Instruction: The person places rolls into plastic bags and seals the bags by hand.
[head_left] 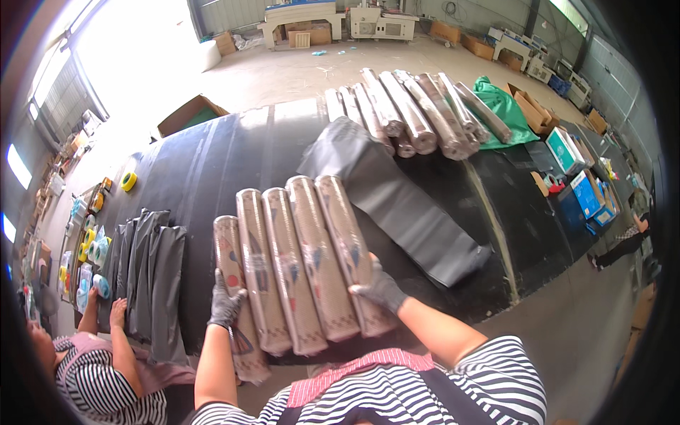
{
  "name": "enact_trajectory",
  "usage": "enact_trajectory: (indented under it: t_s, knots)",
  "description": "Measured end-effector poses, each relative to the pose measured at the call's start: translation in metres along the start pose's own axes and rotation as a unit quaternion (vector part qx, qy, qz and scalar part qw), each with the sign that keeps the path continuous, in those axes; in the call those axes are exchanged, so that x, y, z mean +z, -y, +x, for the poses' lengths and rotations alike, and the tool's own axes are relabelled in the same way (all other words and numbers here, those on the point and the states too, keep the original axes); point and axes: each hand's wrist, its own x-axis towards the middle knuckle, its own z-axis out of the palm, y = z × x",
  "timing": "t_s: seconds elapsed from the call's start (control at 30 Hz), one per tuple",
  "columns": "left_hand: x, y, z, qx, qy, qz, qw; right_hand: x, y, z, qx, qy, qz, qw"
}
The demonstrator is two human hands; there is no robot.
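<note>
Several plastic-wrapped rolled mats (292, 265), beige with coloured patterns, lie side by side at the near edge of the black table. In a grey glove, my left hand (227, 303) grips the leftmost roll (232, 258) from its outer side, thumb over the top. My right hand (382, 287), gloved too, clasps the outer side of the rightmost roll (341, 219). The rolls between them are pressed close together, their near ends uneven. Just beyond the rolls lies a long flat grey plastic bag (404, 205), reaching diagonally toward the right.
More wrapped rolls (418, 117) are piled at the table's far side beside green sheeting (496, 106). Grey bags (147, 273) lie at left, where a co-worker's hands (117, 312) rest. Yellow tape (128, 181) sits farther back; boxes (588, 195) stand at right.
</note>
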Motion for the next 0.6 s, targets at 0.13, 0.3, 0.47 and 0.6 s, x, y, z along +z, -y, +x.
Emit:
enact_trajectory:
  t_s: [0.13,0.3,0.47,0.6]
  knots:
    - [0.032,-0.060,-0.025,-0.035,-0.106,0.228,0.967,-0.046,-0.027,-0.004,-0.076,0.034,0.243,0.966]
    - [0.116,-0.174,-0.073,0.198,-0.133,0.160,0.958,-0.160,-0.040,-0.093,-0.051,0.198,0.456,0.866]
    - [0.208,-0.310,-0.087,0.260,0.078,0.069,0.960,-0.256,-0.104,-0.154,0.007,-0.068,0.230,0.971]
    - [0.281,-0.339,-0.080,0.212,0.237,0.044,0.947,-0.302,-0.146,-0.172,0.018,-0.196,-0.008,0.980]
